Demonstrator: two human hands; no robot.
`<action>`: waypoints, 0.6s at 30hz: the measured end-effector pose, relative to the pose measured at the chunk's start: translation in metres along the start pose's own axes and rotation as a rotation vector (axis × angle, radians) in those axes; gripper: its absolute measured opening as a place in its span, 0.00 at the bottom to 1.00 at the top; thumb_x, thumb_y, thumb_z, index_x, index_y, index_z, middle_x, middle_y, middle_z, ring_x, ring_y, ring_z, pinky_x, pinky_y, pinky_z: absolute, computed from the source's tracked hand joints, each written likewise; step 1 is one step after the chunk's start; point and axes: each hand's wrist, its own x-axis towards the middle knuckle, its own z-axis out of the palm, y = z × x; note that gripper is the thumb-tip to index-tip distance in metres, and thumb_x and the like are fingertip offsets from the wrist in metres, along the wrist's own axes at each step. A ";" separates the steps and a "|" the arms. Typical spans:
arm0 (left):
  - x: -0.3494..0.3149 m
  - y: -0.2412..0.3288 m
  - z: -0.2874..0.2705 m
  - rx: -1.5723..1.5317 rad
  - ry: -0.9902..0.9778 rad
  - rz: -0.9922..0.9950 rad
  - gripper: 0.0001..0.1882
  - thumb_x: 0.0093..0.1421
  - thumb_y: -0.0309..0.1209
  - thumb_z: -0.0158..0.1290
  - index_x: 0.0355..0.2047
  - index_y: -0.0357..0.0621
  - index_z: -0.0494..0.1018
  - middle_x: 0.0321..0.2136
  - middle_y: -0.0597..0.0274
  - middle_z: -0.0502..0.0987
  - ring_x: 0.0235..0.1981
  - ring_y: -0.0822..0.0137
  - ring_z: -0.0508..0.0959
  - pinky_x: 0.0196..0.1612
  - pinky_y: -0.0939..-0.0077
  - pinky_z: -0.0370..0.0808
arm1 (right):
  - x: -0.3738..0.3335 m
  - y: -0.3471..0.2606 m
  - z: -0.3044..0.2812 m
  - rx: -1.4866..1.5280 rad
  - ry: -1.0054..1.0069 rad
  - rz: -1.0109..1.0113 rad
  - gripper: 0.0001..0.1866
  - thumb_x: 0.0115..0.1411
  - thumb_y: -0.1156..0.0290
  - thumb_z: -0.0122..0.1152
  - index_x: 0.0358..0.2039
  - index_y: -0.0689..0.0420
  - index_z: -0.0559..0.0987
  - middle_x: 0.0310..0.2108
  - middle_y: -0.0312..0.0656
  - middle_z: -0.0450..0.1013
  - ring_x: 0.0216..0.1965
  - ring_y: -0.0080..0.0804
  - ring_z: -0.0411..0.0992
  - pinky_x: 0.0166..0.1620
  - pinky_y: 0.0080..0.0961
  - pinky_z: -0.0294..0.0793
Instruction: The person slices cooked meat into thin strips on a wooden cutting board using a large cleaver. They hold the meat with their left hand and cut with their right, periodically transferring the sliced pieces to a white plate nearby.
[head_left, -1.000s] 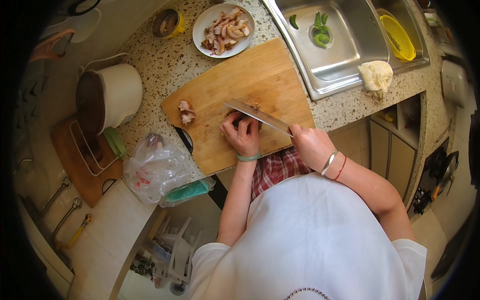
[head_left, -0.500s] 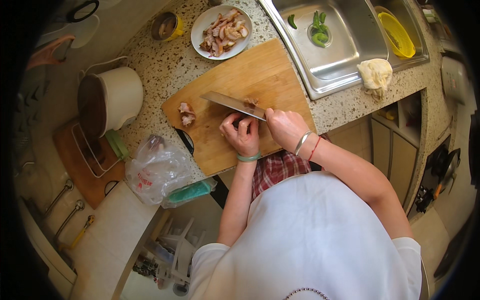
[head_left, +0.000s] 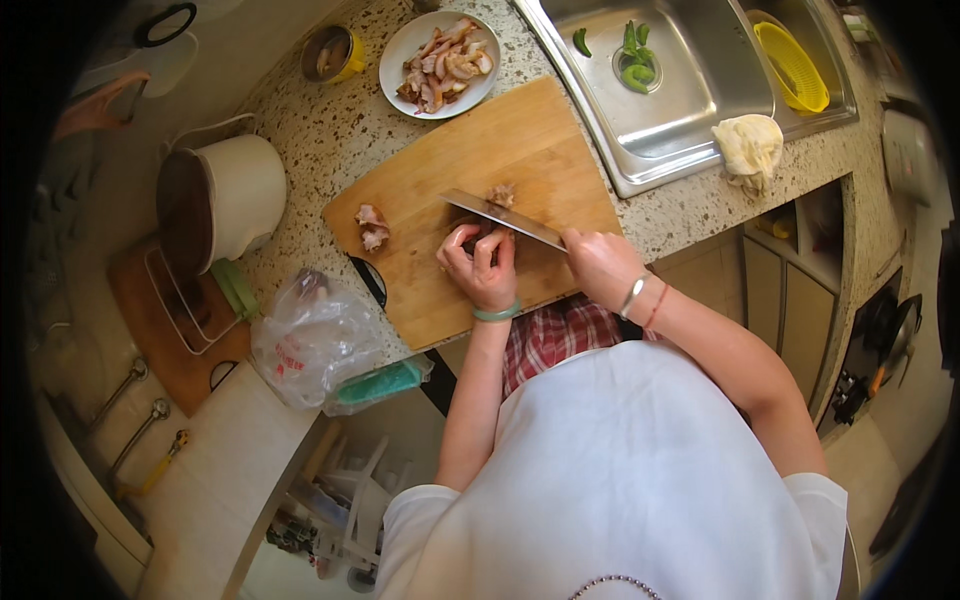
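Observation:
My right hand (head_left: 604, 268) grips the handle of a kitchen knife (head_left: 505, 219), its wide blade slanting to the upper left over the wooden cutting board (head_left: 440, 180). Close beside the blade, my left hand (head_left: 482, 270) has its fingers curled and pressed down on a dark chunk of meat, mostly hidden by the fingers and knife. A small cut bit of meat (head_left: 500, 194) lies just beyond the blade. More meat pieces (head_left: 372, 227) rest at the board's left side. Past the far edge stands a white plate (head_left: 393, 88) heaped with sliced meat (head_left: 447, 66).
A steel sink (head_left: 690, 110) at the right holds green peppers (head_left: 637, 70) and a yellow basket (head_left: 793, 70). A cloth (head_left: 750, 146) hangs over its near edge. To the left are a yellow cup (head_left: 354, 55), a white cooker (head_left: 243, 190) and a plastic bag (head_left: 315, 340).
The knife and my right hand have drawn back to the right and slightly toward me. My left hand has stayed almost where it was.

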 end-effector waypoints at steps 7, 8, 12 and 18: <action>-0.005 -0.001 -0.006 -0.053 -0.015 -0.044 0.12 0.48 0.24 0.66 0.32 0.50 0.77 0.40 0.59 0.70 0.44 0.55 0.69 0.48 0.61 0.66 | -0.004 0.015 0.007 -0.009 0.007 -0.016 0.04 0.55 0.77 0.54 0.32 0.62 0.72 0.25 0.54 0.76 0.28 0.51 0.78 0.30 0.41 0.78; -0.005 -0.003 -0.006 -0.051 -0.018 -0.042 0.12 0.49 0.25 0.66 0.33 0.51 0.77 0.40 0.59 0.71 0.44 0.55 0.69 0.48 0.61 0.66 | -0.009 0.020 0.006 0.030 0.047 -0.023 0.05 0.55 0.77 0.54 0.33 0.61 0.72 0.26 0.53 0.76 0.28 0.51 0.77 0.30 0.41 0.77; -0.002 0.001 -0.006 0.018 -0.029 0.004 0.17 0.48 0.26 0.66 0.37 0.58 0.78 0.44 0.61 0.73 0.47 0.57 0.71 0.48 0.63 0.66 | -0.023 0.031 0.006 0.145 0.208 -0.024 0.08 0.57 0.76 0.56 0.38 0.60 0.72 0.27 0.51 0.75 0.27 0.51 0.75 0.29 0.42 0.75; -0.007 -0.007 -0.005 0.029 -0.020 0.029 0.16 0.48 0.28 0.66 0.37 0.58 0.78 0.42 0.60 0.74 0.46 0.56 0.71 0.51 0.59 0.62 | -0.046 0.012 -0.023 0.221 0.109 -0.011 0.17 0.54 0.79 0.59 0.45 0.60 0.73 0.31 0.49 0.76 0.31 0.51 0.75 0.33 0.41 0.76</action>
